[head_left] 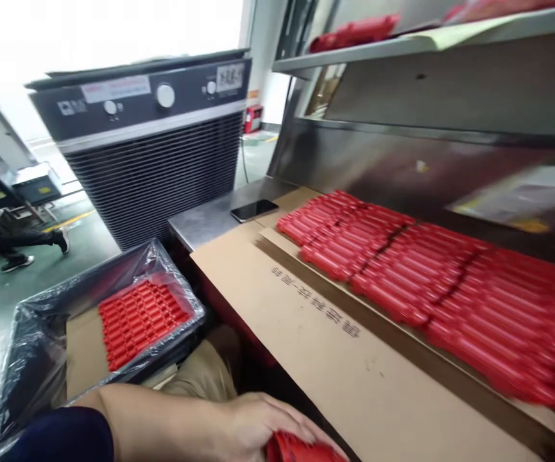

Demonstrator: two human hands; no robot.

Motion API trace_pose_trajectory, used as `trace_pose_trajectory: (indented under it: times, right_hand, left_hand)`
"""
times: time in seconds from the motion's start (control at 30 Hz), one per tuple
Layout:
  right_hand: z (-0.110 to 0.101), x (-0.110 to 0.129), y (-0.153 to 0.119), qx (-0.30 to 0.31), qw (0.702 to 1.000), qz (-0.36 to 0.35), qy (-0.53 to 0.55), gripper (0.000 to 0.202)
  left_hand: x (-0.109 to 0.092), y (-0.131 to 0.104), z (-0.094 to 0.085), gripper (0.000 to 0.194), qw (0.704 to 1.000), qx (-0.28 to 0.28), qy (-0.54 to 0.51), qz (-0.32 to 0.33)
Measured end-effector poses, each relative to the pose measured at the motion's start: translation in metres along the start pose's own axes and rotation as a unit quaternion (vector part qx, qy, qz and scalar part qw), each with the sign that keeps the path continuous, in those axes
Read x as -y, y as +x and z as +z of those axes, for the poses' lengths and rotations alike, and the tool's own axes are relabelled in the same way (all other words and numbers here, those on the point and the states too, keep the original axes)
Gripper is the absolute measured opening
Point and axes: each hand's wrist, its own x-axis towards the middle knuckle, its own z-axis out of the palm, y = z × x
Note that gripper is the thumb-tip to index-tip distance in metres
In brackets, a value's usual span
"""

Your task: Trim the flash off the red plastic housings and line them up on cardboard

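Observation:
At the bottom edge of the head view, my left hand [262, 420] is wrapped round some red plastic parts [301, 448], only partly in the frame. My right hand does not show. Rows of red ribbed parts [416, 269] lie side by side on cardboard along the back of the bench. To the left, a dark bin [181, 346] lined with clear plastic holds a block of red parts [142, 321] on a piece of cardboard.
A cardboard sheet [277, 308] covers the bench front, with a phone [254, 210] near its far corner. Behind the bin stands a large dark louvred unit [162, 154]. A shelf [402, 45] overhangs the bench. A person's legs [17, 240] show far left.

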Motion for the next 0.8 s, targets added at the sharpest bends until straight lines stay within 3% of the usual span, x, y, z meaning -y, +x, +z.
trace_pose_trajectory:
  times: [0.1,0.17,0.23,0.33,0.4,0.5,0.8]
  right_hand:
    - [0.041,-0.008,0.013,0.037,0.999,-0.016,0.023,0.018]
    - [0.044,-0.006,0.015,0.056,0.998,-0.02,0.02,0.026]
    - [0.022,0.004,0.008,0.063,0.998,-0.015,-0.002,0.039]
    - [-0.029,0.045,-0.016,0.059,0.996,0.001,-0.068,0.025]
    - [-0.048,0.08,-0.03,0.062,0.991,0.009,-0.115,0.023]
    - [-0.05,0.107,-0.035,0.078,0.99,-0.01,-0.117,0.03]
    - [-0.051,0.101,-0.037,0.063,0.991,-0.042,-0.111,0.026]
  left_hand:
    - [-0.004,0.004,-0.003,0.02,0.999,-0.014,-0.004,0.046]
    - [-0.008,0.002,-0.007,0.024,0.999,-0.017,-0.006,0.05]
    - [-0.01,-0.006,-0.011,0.029,0.999,-0.015,-0.014,0.036]
    - [-0.006,-0.026,-0.013,0.035,0.999,-0.013,-0.036,0.013]
    - [-0.004,-0.035,-0.016,0.036,0.999,-0.012,-0.046,0.011]
    - [-0.004,-0.039,-0.019,0.037,0.999,0.0,-0.05,-0.003]
    - [0.0,-0.032,-0.006,0.051,0.999,-0.042,0.018,-0.012]
